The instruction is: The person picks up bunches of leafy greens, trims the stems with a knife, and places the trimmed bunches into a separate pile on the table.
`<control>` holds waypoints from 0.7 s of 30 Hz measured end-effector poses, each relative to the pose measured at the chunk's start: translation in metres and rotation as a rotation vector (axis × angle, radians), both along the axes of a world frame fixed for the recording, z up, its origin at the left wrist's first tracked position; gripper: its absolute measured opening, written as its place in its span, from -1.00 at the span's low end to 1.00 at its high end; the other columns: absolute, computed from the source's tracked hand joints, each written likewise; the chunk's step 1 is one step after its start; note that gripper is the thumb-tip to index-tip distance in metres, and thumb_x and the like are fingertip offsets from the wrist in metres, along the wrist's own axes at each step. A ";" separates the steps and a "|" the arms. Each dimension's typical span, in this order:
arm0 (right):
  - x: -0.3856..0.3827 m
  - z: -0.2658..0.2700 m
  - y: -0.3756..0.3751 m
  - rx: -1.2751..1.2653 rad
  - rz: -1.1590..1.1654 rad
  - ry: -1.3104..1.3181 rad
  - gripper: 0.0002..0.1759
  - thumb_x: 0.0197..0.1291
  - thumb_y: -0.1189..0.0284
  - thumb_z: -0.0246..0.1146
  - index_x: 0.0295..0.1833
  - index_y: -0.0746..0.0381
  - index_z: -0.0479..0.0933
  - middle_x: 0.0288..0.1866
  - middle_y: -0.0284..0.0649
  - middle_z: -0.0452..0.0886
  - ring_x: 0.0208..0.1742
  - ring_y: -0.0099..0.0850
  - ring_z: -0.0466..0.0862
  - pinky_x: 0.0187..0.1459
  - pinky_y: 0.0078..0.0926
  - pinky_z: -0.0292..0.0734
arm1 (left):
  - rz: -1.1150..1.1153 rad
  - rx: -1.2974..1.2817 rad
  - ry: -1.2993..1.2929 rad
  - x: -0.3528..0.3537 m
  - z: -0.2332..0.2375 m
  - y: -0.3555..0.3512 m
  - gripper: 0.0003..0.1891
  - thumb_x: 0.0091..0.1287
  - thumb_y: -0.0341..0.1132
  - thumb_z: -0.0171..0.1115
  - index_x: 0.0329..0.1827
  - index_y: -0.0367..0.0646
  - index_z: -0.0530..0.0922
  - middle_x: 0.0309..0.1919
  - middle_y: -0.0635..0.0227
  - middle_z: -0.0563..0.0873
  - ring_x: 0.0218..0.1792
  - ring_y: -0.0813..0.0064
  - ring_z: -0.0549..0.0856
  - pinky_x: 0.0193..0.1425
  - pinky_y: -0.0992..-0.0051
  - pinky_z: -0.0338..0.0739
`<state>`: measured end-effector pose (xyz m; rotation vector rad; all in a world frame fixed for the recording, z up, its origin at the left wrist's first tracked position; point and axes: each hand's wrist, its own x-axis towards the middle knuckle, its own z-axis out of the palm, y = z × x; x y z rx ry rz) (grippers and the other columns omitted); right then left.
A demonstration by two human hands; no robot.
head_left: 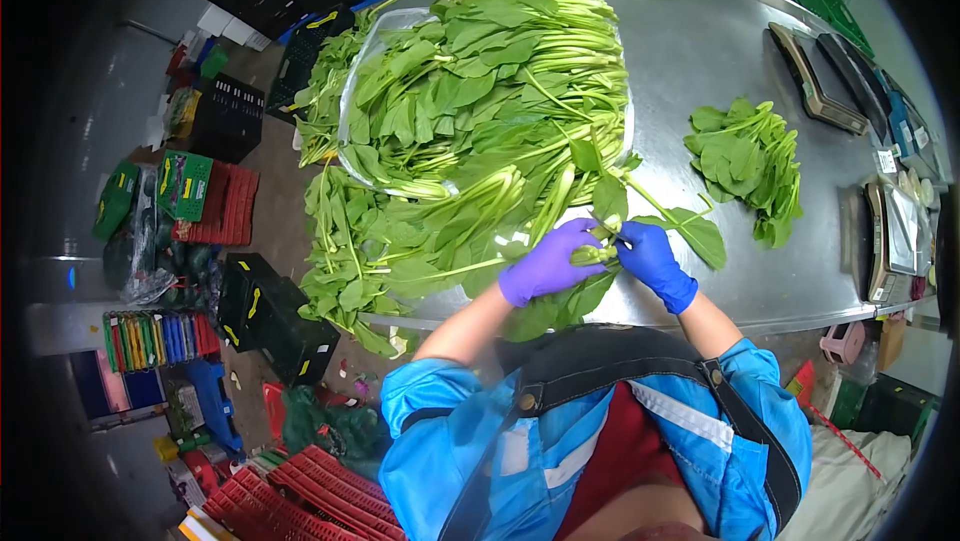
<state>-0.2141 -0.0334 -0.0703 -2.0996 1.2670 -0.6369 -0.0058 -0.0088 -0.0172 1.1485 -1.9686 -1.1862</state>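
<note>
Left fingers (584, 239) around leafy stems (594, 256); right fingers (632, 234) against them

Purple-gloved left hand (555, 263) and blue-gloved right hand (656, 263) holding leafy greens (600, 253), metal table (660, 51), larger green heap (500, 71)

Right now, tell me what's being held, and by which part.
The left hand holds leafy greens by their stems; the right hand meets them there, its grip unclear.
</note>
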 end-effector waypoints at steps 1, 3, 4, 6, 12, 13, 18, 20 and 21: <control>0.005 0.004 -0.001 0.064 -0.003 0.006 -0.66 0.01 0.40 0.25 -0.03 0.17 0.62 -0.36 -0.01 0.63 -0.34 -0.05 0.63 -0.27 -0.22 0.53 | 0.006 -0.013 0.019 0.000 0.004 0.004 -0.72 0.11 -0.27 0.41 -0.16 -0.14 0.57 0.06 0.13 0.54 0.08 0.18 0.55 0.18 0.36 0.40; 0.003 0.006 -0.005 0.059 -0.003 0.014 -0.66 0.02 0.40 0.24 -0.03 0.18 0.62 -0.36 -0.01 0.63 -0.34 -0.05 0.63 -0.27 -0.22 0.53 | 0.022 0.149 0.141 0.007 0.013 0.007 -0.72 0.12 -0.29 0.41 -0.16 -0.16 0.56 0.05 0.17 0.56 0.07 0.26 0.55 0.17 0.39 0.40; -0.001 0.006 -0.007 0.056 -0.005 0.026 -0.67 0.03 0.40 0.24 -0.03 0.20 0.62 -0.36 0.00 0.63 -0.34 -0.05 0.63 -0.28 -0.21 0.52 | 0.035 0.313 0.267 0.012 0.020 0.008 -0.72 0.12 -0.31 0.40 -0.15 -0.18 0.55 0.05 0.22 0.58 0.07 0.34 0.56 0.17 0.42 0.41; -0.014 -0.013 -0.008 0.101 0.000 0.094 -0.68 0.07 0.42 0.23 -0.03 0.23 0.61 -0.34 0.01 0.64 -0.33 -0.07 0.65 -0.27 -0.24 0.53 | 0.019 0.349 0.311 0.021 0.028 0.012 -0.68 0.13 -0.36 0.39 -0.08 -0.22 0.53 -0.01 0.29 0.63 0.04 0.48 0.55 0.15 0.47 0.41; 0.006 0.087 0.000 0.699 0.031 -0.476 -0.69 0.18 0.38 0.27 0.02 0.26 0.60 -0.49 -0.28 0.62 -0.48 -0.61 0.57 -0.38 -0.61 0.47 | -0.008 0.352 0.324 0.019 0.022 0.006 -0.67 0.17 -0.40 0.35 -0.01 -0.25 0.54 -0.09 0.32 0.66 -0.04 0.53 0.59 0.11 0.49 0.44; 0.008 0.069 -0.001 0.694 0.053 -0.450 -0.72 0.18 0.35 0.27 -0.03 0.24 0.63 -0.50 -0.32 0.61 -0.53 -0.62 0.53 -0.45 -0.64 0.43 | -0.021 0.506 0.397 0.016 0.030 0.005 -0.66 0.17 -0.37 0.35 0.00 -0.26 0.54 -0.11 0.33 0.67 -0.07 0.54 0.60 0.10 0.50 0.44; -0.019 0.079 -0.015 0.647 -0.253 -0.453 -0.73 0.22 0.28 0.22 -0.18 0.27 0.66 -0.54 -0.39 0.58 -0.59 -0.68 0.45 -0.53 -0.71 0.31 | 0.328 0.457 0.181 0.026 0.030 -0.006 -0.47 0.15 -0.22 0.38 0.13 -0.33 0.49 -0.10 0.30 0.66 -0.07 0.52 0.61 0.11 0.52 0.43; -0.032 0.067 -0.021 0.579 -0.210 -0.422 -0.73 0.23 0.30 0.21 -0.19 0.29 0.66 -0.52 -0.40 0.60 -0.58 -0.67 0.46 -0.52 -0.69 0.33 | 0.465 0.126 0.093 0.023 -0.009 -0.004 -0.45 0.14 -0.21 0.38 0.15 -0.33 0.47 -0.02 0.18 0.65 0.01 0.42 0.60 0.16 0.45 0.42; -0.032 0.074 -0.022 0.609 -0.196 -0.403 -0.75 0.19 0.30 0.23 -0.20 0.26 0.66 -0.55 -0.36 0.59 -0.57 -0.63 0.48 -0.49 -0.59 0.37 | 0.421 0.039 0.022 0.019 -0.008 -0.006 -0.43 0.14 -0.19 0.36 0.17 -0.31 0.45 0.03 0.09 0.61 0.07 0.28 0.58 0.20 0.40 0.40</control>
